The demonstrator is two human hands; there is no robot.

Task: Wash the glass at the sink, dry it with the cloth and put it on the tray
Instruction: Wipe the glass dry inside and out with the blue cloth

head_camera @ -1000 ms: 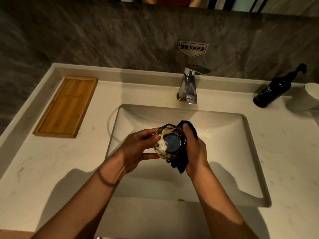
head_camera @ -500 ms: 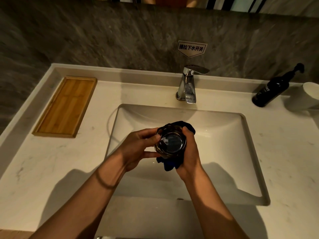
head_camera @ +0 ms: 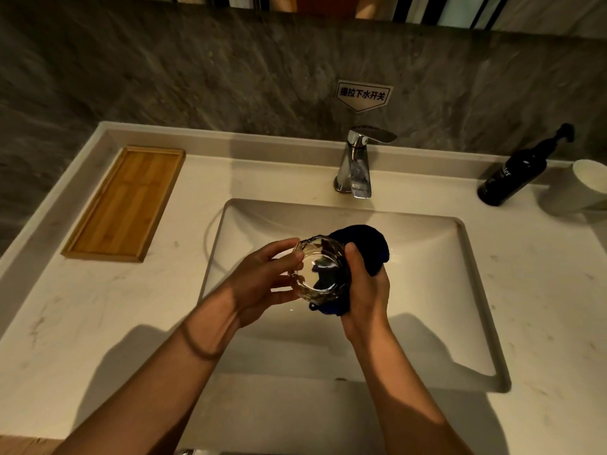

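A clear faceted glass (head_camera: 320, 270) is held over the white sink basin (head_camera: 437, 290), its mouth tilted toward me. My left hand (head_camera: 262, 280) grips its left side with fingers and thumb. My right hand (head_camera: 364, 290) presses a dark blue cloth (head_camera: 364, 244) against the glass's right and far side; the cloth bulges above the hand and a corner hangs below the glass. The empty bamboo tray (head_camera: 124, 205) lies on the counter at the far left.
A chrome faucet (head_camera: 356, 165) stands behind the basin with no water running. A black pump bottle (head_camera: 515, 174) and a white cup (head_camera: 581, 188) sit at the far right. A grey stone wall rises behind the pale marble counter (head_camera: 98, 323).
The cloth has shifted around the glass: it bunches higher behind the glass now. Both hands stay over the basin with the glass turned slightly.
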